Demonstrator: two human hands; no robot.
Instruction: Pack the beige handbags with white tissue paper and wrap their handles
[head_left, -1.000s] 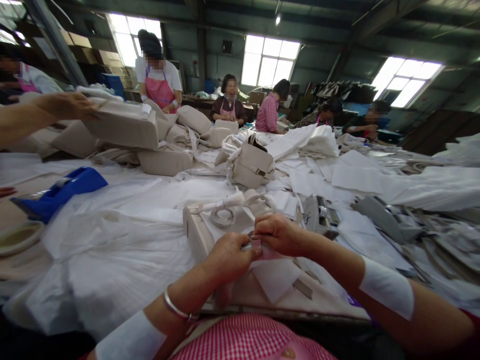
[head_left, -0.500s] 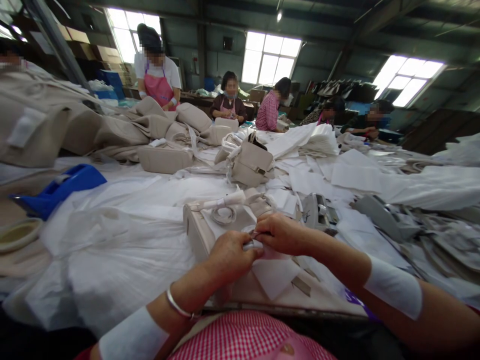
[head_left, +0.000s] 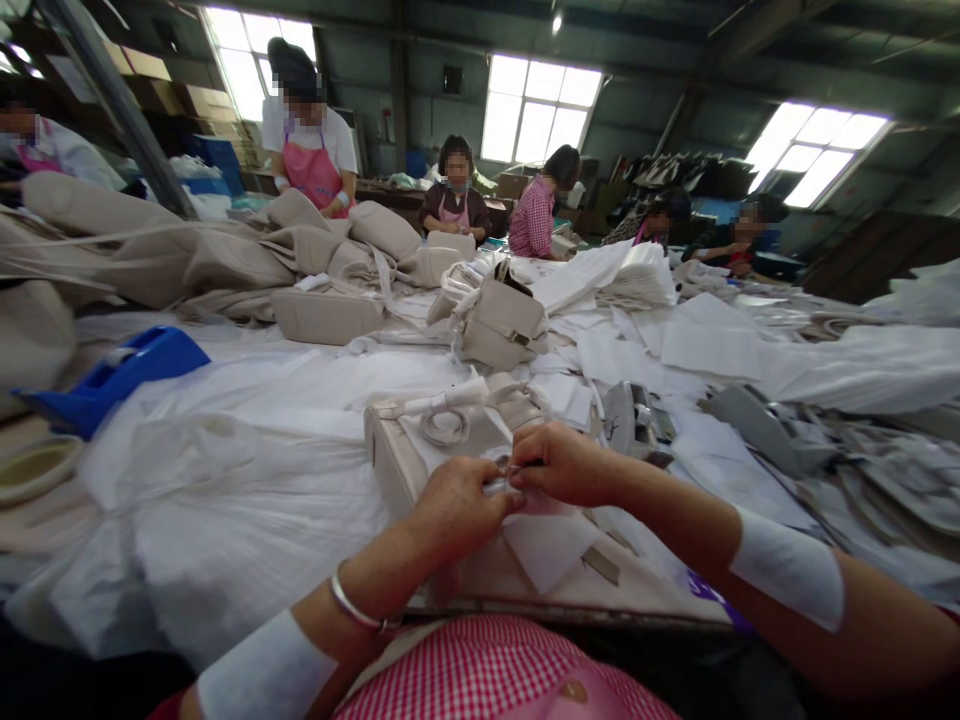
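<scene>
My left hand and my right hand meet at the front of a beige handbag lying on the table. The left fingers are closed on a small whitish wrapped piece, whose kind I cannot make out. My right hand pinches at the same spot, its fingertips almost touching the left ones; what lies between them is mostly hidden. On top of the bag lie a coiled strap in clear wrap and white wrapping sheet. A white paper sheet hangs down below my hands.
A blue tape dispenser and a tape roll are at left, beside white plastic film. Grey dispensers stand right. Another beige bag and heaped bag pieces lie behind. Several co-workers stand or sit farther back.
Both hands stay at the same spot with only slight finger movement. At far left a co-worker has come further into view, and a beige piece there has shifted.
</scene>
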